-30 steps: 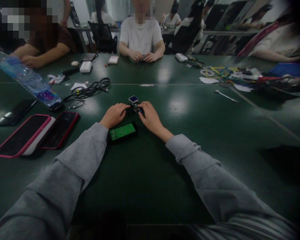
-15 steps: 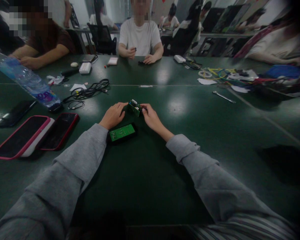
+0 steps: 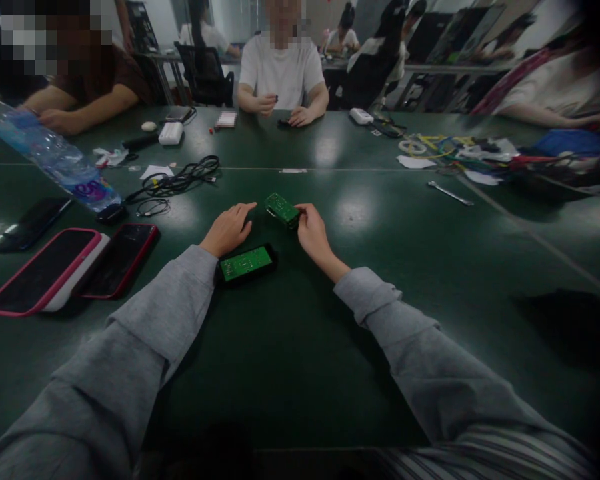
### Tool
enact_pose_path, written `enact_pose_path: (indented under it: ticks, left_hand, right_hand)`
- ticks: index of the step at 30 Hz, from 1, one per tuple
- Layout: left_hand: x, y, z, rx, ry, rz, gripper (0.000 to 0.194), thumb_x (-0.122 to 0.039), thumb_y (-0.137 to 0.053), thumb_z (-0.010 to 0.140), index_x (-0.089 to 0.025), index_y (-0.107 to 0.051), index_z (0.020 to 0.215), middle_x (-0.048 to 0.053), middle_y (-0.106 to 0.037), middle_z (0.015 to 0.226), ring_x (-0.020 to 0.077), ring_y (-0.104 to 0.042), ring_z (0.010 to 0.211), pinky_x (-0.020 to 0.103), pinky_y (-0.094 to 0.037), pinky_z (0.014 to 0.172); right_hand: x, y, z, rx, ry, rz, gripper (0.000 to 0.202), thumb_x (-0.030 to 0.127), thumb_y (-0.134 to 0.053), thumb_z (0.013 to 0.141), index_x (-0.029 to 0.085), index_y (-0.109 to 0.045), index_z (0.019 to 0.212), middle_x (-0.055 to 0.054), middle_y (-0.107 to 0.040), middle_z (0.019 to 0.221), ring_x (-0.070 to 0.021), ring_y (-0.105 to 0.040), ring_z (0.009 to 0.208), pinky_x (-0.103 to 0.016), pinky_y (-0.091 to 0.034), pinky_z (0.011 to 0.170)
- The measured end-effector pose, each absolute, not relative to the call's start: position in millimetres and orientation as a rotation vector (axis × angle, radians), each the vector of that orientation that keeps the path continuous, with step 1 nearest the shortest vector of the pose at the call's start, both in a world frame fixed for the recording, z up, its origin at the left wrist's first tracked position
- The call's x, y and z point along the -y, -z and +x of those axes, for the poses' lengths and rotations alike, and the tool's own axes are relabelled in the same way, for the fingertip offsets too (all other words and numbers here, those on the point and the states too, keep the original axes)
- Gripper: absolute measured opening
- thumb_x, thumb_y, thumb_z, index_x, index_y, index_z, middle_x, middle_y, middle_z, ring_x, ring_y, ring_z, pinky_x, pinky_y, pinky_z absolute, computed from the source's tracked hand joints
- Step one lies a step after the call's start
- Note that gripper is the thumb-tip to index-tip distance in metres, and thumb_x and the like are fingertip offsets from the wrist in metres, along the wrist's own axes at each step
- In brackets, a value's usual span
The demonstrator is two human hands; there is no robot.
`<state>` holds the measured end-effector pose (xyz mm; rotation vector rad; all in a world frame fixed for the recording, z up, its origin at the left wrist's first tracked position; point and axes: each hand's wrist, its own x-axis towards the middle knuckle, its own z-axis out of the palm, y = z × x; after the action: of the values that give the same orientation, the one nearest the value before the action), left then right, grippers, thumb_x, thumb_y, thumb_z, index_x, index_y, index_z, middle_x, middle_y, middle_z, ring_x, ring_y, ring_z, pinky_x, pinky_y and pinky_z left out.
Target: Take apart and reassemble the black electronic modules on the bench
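My right hand [image 3: 314,233] grips a green circuit board [image 3: 282,209] by its right end, with thumb and fingers closed on the edge. The board is tilted above the table, its flat green face turned up. Left of it, apart from the board, my left hand [image 3: 229,229] is open, its index finger stretched toward it. Just below my left hand, a second green circuit board [image 3: 246,264] lies in a black case [image 3: 270,257] on the table.
The dark green table [image 3: 300,373] spreads all around. At left lie phones, one a red-edged phone [image 3: 123,260], a tilted plastic bottle [image 3: 75,173] and black cables [image 3: 180,179]. At right are a wrench [image 3: 450,193] and a wire heap [image 3: 485,153]. A person [image 3: 283,80] sits opposite.
The board has turned over from edge-on, showing its flat green face, and moved slightly right with my right hand. My left hand no longer touches it.
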<state>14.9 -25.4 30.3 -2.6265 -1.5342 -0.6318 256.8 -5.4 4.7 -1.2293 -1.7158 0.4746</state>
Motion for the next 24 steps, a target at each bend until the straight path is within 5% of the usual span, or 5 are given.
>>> enact_pose_path:
  ticks: [5,9,12,18,24]
  left_hand:
    - [26,-31,15,1.541,0.615,-2.620,0.047,-0.022,-0.044,0.099,-0.011,-0.044,0.144,0.016,-0.059,0.135,0.0255,-0.060,0.120,0.041,-0.048,0.104]
    - [26,-30,15,1.532,0.607,-2.606,0.046,-0.022,-0.044,0.099,-0.010,-0.045,0.143,0.016,-0.060,0.134,0.0256,-0.060,0.119,0.040,-0.048,0.104]
    - [25,-29,15,1.523,0.615,-2.605,0.045,-0.022,-0.044,0.099,-0.008,-0.046,0.142,0.016,-0.061,0.133,0.0262,-0.059,0.120,0.041,-0.048,0.105]
    - [24,-27,15,1.504,0.625,-2.612,0.044,-0.021,-0.044,0.098,-0.009,-0.047,0.141,0.016,-0.062,0.132,0.0260,-0.059,0.120,0.042,-0.048,0.105]
    - [22,-25,13,1.472,0.632,-2.610,0.044,-0.022,-0.045,0.098,-0.010,-0.048,0.141,0.015,-0.063,0.130,0.0256,-0.060,0.119,0.042,-0.049,0.104]
  right_hand:
    - [3,-2,259,1.678,-0.354,-1.279,0.033,0.015,-0.032,0.095,0.019,-0.056,0.117,-0.014,-0.062,0.114,-0.0253,-0.059,0.109,-0.047,-0.049,0.102]
    - [15,-12,253,1.855,-0.187,-1.227,0.041,0.033,-0.036,0.103,0.024,-0.048,0.141,-0.014,-0.048,0.143,-0.0304,-0.044,0.133,-0.056,-0.041,0.111]
    - [26,-21,247,2.099,-0.138,-1.186,0.041,0.041,-0.039,0.105,0.027,-0.048,0.143,-0.011,-0.040,0.153,-0.0339,-0.038,0.141,-0.059,-0.041,0.110]
    - [34,-28,247,2.067,-0.018,-1.241,0.023,0.029,-0.050,0.099,0.019,-0.059,0.117,-0.015,-0.057,0.126,-0.0333,-0.055,0.119,-0.055,-0.051,0.100]
    - [30,-25,247,1.977,-0.099,-1.289,0.043,0.028,-0.055,0.093,0.017,-0.050,0.135,-0.018,-0.054,0.130,-0.0358,-0.056,0.120,-0.056,-0.054,0.097]
